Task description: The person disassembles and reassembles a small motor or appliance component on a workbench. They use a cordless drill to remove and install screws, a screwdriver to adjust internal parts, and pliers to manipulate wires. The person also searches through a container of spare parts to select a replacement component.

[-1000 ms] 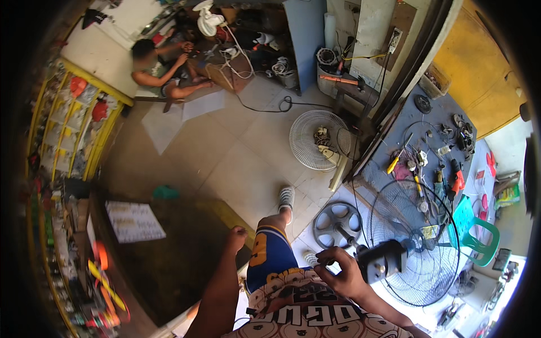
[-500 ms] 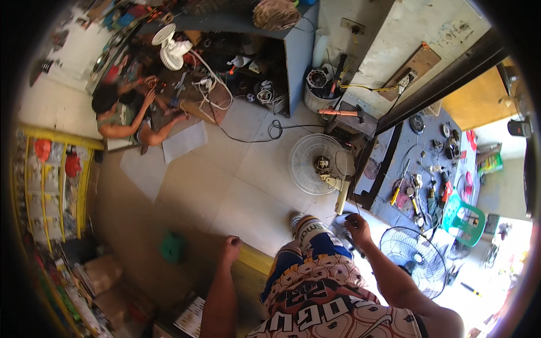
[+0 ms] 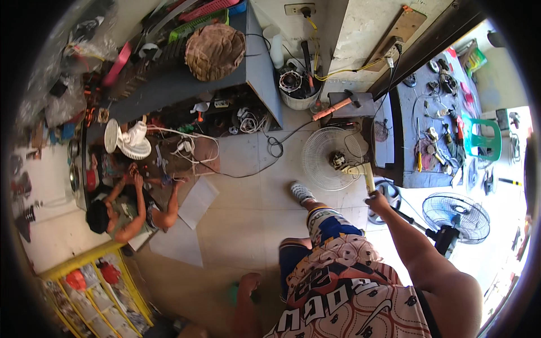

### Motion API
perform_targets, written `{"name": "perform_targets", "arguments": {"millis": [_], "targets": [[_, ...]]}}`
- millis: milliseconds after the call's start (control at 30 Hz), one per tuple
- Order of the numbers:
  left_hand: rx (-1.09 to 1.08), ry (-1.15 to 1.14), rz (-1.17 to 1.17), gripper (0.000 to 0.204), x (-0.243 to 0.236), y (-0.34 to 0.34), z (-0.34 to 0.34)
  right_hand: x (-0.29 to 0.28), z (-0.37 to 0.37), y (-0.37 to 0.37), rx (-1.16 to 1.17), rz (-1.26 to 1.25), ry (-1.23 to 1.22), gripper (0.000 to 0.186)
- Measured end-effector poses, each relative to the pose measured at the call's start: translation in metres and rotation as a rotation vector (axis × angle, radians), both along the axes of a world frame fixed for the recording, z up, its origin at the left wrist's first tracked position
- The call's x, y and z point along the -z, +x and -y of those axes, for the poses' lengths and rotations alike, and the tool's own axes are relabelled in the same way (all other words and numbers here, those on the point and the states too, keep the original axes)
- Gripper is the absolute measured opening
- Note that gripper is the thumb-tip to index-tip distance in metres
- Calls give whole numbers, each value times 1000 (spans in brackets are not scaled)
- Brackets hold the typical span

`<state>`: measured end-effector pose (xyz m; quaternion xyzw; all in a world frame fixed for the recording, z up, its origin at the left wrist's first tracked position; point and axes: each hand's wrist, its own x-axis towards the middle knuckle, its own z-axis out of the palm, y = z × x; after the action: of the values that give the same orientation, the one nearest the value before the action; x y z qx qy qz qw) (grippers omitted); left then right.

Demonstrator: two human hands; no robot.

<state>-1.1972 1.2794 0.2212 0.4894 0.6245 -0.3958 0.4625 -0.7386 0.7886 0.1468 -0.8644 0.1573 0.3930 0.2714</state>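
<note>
My right hand (image 3: 376, 200) has its fingers closed on the lower end of a cream fan stand (image 3: 366, 176). That stand is joined to a white wire fan guard (image 3: 319, 159) on the floor, with an exposed motor (image 3: 338, 159) at its middle. Beside my right arm, a black pedestal fan (image 3: 445, 239) lies tipped over. My left hand (image 3: 251, 280) hangs low by my side with curled fingers; whether it holds anything is hidden. A teal object (image 3: 233, 293) shows behind it on the floor.
A seated person (image 3: 129, 217) works at the left, near a small white fan (image 3: 135, 141). A cord (image 3: 239, 173) and white sheets (image 3: 197, 203) lie on the floor. An orange-handled hammer (image 3: 332, 109), a tool-strewn bench (image 3: 411, 169), a green chair (image 3: 484, 146) and a yellow rack (image 3: 96, 304) surround me.
I have stepped forward, leaving the dark counter behind. My right hand has moved from beside the black fan up to the cream stand and closed on it.
</note>
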Motion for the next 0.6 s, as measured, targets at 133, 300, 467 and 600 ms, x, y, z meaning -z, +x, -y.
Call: {"name": "perform_targets", "arguments": {"millis": [133, 300, 467, 600], "targets": [[143, 262, 226, 27, 0, 61, -100, -45, -151, 11, -170, -8, 416, 49], [235, 287, 480, 26, 10, 203, -209, -68, -255, 3, -225, 129, 491, 45], [693, 154, 659, 28, 91, 333, -294, -19, -292, -20, 187, 209, 341, 47], [980, 54, 428, 29, 239, 395, -365, 65, -336, -15, 433, 347, 327, 49]]}}
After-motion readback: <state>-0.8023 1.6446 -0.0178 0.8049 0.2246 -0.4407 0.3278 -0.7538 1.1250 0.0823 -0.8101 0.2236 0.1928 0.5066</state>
